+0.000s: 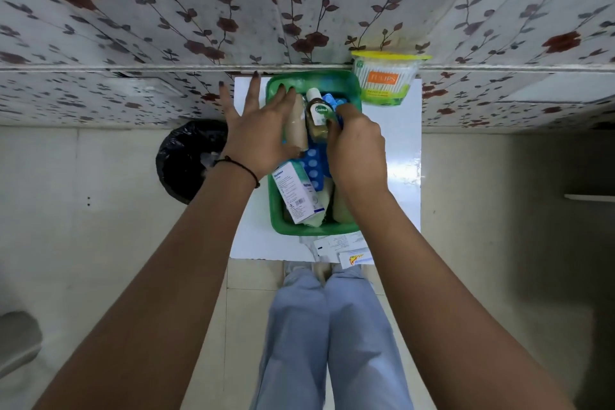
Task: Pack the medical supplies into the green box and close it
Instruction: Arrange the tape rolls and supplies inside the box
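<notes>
two bare forearms reach forward from the bottom edge, above legs in pale blue trousers [329, 336]. the left hand [256, 133] has its fingers spread wide, palm down over the left side of the green box [278, 210], resting on a beige roll [298, 123]; a dark band [239, 168] circles that wrist. the right hand [356, 146] is curled around a small dettol bottle [317, 113], which lies among the contents with its white cap pointing away from the person. the box sits open on a white worktop [399, 150], near its far edge, and no lid can be made out. inside it are also blue blister packs [314, 160], a white and teal carton [294, 193] tilted against the near left wall, and pale rolls at the near right. just beside the box's far right corner stands a tub of cotton buds [386, 78] with a yellow lid. paper sachets [346, 248] lie on the worktop just in front of the box. a black bin bag [186, 160] sits on the floor to the left.
</notes>
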